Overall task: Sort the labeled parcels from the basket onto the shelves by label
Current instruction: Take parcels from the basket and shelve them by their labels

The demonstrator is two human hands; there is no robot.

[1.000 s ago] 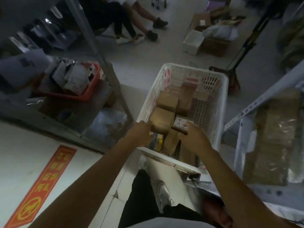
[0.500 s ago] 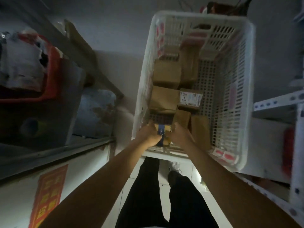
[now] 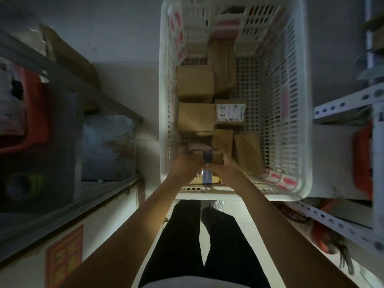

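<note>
A white slatted basket (image 3: 288, 113) stands on the floor in front of me with several brown cardboard parcels in it. One parcel (image 3: 229, 113) shows a white label reading A-1. At the basket's near end, my left hand (image 3: 185, 164) and my right hand (image 3: 225, 168) grip a small brown parcel (image 3: 204, 155) with a dark blue band, one hand at each end. Under my hands lies a yellow and blue packet (image 3: 207, 177).
A grey metal shelf rack (image 3: 68, 80) stands on the left with a red crate (image 3: 31, 109) of bags. A white shelf unit (image 3: 345, 107) with a red item stands on the right. My legs are below the basket on the pale floor.
The view has tilted down and closer over the basket. Both hands moved from the middle parcels to the near end and closed around the small banded parcel, raising it slightly.
</note>
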